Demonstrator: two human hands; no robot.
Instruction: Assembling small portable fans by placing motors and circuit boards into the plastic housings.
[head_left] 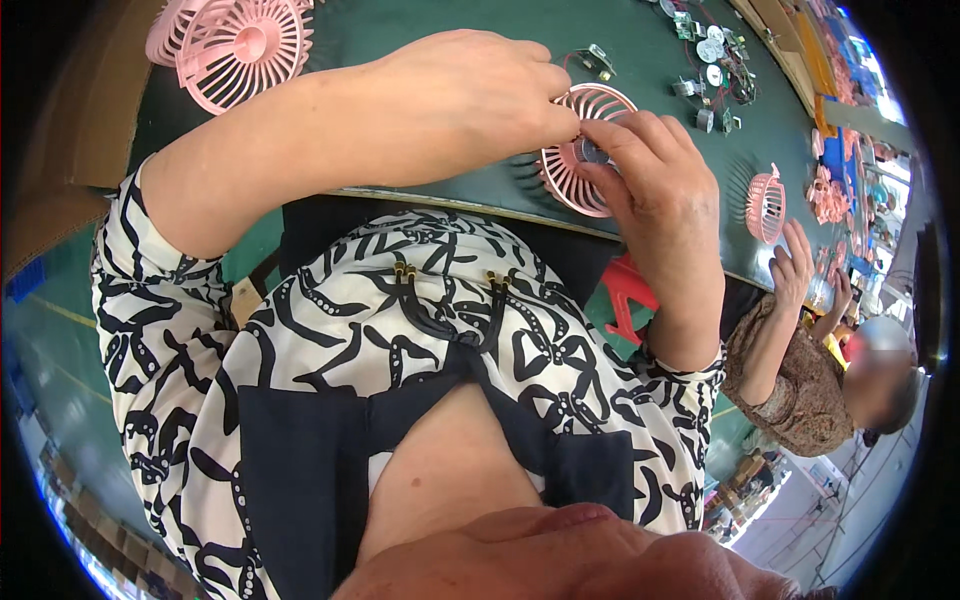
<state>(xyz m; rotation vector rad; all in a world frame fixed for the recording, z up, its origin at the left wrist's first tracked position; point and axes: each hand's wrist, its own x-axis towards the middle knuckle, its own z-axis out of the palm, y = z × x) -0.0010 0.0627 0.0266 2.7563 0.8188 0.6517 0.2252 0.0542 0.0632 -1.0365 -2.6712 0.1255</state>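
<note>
A pink round fan grille (566,178) is held tilted over the near edge of the dark green table (440,35). My left hand (480,90) reaches in from the left and pinches the grille's upper rim with closed fingers. My right hand (655,180) comes up from the right, and its thumb and fingertips close around a small silver round motor (592,153) at the grille's hub. My black-and-white patterned top fills the lower part of the view.
A stack of pink fan grilles (240,45) lies at the table's far left beside a cardboard box (90,120). Several small motors with wires (712,62) lie at the far right. Another person's hand (795,262) is next to a pink grille (765,205). A red stool (625,292) stands below the table edge.
</note>
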